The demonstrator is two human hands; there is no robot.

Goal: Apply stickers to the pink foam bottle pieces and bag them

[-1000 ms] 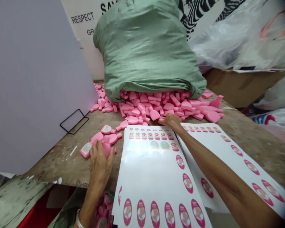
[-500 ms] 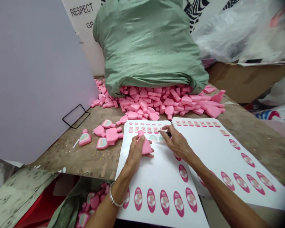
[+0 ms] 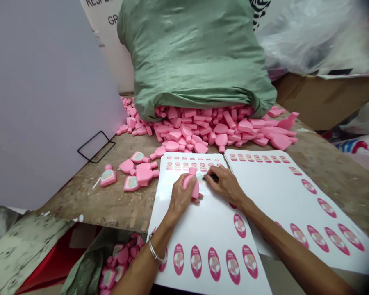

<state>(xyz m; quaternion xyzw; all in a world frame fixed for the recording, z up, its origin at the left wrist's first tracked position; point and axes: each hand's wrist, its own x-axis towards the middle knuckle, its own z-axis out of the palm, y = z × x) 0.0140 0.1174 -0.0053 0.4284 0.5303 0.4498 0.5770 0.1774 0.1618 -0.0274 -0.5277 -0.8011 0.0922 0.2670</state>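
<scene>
My left hand [image 3: 181, 196] is closed around a pink toy bottle [image 3: 192, 186], held upright with its cap up over the sticker sheet [image 3: 197, 225]. My right hand [image 3: 223, 183] pinches a small dark tool, mostly hidden by the fingers, its thin tip low over the sheet near the round green stickers. Oval pink stickers [image 3: 214, 263] run along the sheet's near edge, and small heart-printed stickers [image 3: 178, 166] line its far edge. Left of the sheet lies a small group of pink bottles [image 3: 144, 173], some with labels. A labelled bottle [image 3: 108, 177] sits apart from them.
A green sack [image 3: 197, 57] spills a heap of pink bottles [image 3: 221, 129] across the back of the table. A second sticker sheet [image 3: 270, 192] lies at right. A black wire stand [image 3: 96, 147] is by the pale panel [image 3: 49, 90]. Below the edge, an open bag [image 3: 89, 254] holds more bottles.
My left hand has picked up a bottle from the left group and brought it over the sheet. My right hand has come back from the heap to the sheet, with the dark tool in its fingers.
</scene>
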